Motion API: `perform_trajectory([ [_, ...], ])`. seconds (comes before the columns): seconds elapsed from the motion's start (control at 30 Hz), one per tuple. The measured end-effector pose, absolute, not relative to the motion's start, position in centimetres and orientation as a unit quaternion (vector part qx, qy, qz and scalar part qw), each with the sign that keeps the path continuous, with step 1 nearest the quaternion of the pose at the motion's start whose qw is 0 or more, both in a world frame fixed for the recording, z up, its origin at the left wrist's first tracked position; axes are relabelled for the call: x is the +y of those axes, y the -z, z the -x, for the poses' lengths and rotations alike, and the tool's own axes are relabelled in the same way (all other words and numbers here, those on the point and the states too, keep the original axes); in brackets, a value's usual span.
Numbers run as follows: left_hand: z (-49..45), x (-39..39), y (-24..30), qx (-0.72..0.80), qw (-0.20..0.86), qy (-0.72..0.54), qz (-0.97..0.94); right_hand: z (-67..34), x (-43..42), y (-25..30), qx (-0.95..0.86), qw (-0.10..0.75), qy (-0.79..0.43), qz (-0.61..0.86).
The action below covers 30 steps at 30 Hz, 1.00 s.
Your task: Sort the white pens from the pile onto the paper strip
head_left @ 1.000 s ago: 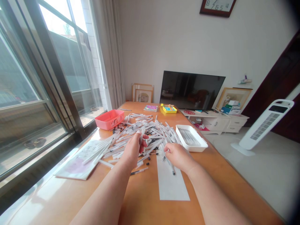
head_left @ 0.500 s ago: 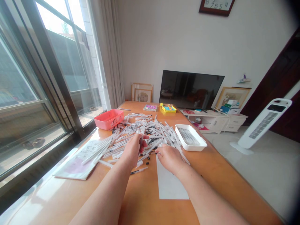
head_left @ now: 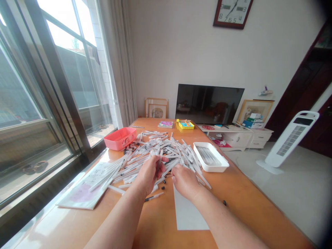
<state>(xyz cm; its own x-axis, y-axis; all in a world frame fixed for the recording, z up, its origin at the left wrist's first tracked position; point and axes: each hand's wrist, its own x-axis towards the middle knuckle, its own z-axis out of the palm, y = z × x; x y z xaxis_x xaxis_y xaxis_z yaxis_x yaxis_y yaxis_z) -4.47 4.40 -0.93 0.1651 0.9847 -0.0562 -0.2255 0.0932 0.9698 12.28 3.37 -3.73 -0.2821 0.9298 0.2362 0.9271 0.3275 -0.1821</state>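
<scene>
My left hand (head_left: 149, 174) is closed around a few clear pen barrels (head_left: 156, 152), whose ends stick up above the fingers. Close beside it, my right hand (head_left: 184, 180) is pinched, its fingertips turned toward the left hand; whatever they hold is hidden. A wide heap of white and clear pens (head_left: 141, 157) with black parts spreads in front of both hands. Beneath the right hand and wrist lies a white sheet of paper (head_left: 189, 216). A small black cap (head_left: 163, 188) and a loose pen (head_left: 154, 196) lie just below the left hand.
Right of the heap, a white tray (head_left: 216, 168) holds a row of clear pens. A pink basket (head_left: 118, 142) stands at the left. Pens overlap a booklet (head_left: 83, 193). Farther back are a yellow box (head_left: 186, 127) and a pink book (head_left: 165, 124). Another black cap (head_left: 224, 203) lies right.
The view has tilted up, so the table sits lower and more of the wall clock shows. Both hands stay over the near edge of the heap, the left still gripping pens.
</scene>
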Motion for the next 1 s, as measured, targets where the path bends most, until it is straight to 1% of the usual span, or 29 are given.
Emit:
perform_trajectory([
  [0.1,4.4,4.3,0.8,0.415,0.612,-0.488,-0.463,-12.7,3.2,3.2,-0.795,0.217,-0.048,0.564],
  [0.2,4.2,4.1,0.6,0.409,0.617,-0.473,-0.478,-13.5,3.3,2.6,-0.763,0.341,-0.131,0.533],
  [0.27,4.1,3.9,0.5,0.408,0.62,-0.456,-0.492,-14.1,3.4,2.2,-0.716,0.423,-0.212,0.514],
  [0.33,3.9,3.6,0.4,0.409,0.616,-0.438,-0.511,-14.5,3.4,1.5,-0.648,0.487,-0.311,0.496],
  [0.4,3.7,3.3,0.2,0.413,0.606,-0.421,-0.534,-14.8,3.2,0.7,-0.578,0.533,-0.405,0.466],
  [0.47,3.5,3.0,0.1,0.42,0.591,-0.405,-0.556,-15.0,2.9,-0.1,-0.521,0.567,-0.471,0.43],
  [0.53,3.4,2.8,-0.1,0.427,0.581,-0.385,-0.576,-15.1,2.6,-0.7,-0.49,0.584,-0.502,0.408],
  [0.6,3.3,2.6,-0.3,0.432,0.575,-0.363,-0.593,-15.1,2.4,-1.0,-0.487,0.587,-0.504,0.405],
  [0.73,3.2,2.2,-0.8,0.43,0.567,-0.34,-0.615,-15.2,2.3,-0.9,-0.524,0.569,-0.486,0.406],
  [1.0,3.2,1.9,-1.1,0.42,0.562,-0.343,-0.624,-15.4,2.4,-0.7,-0.564,0.542,-0.459,0.42],
])
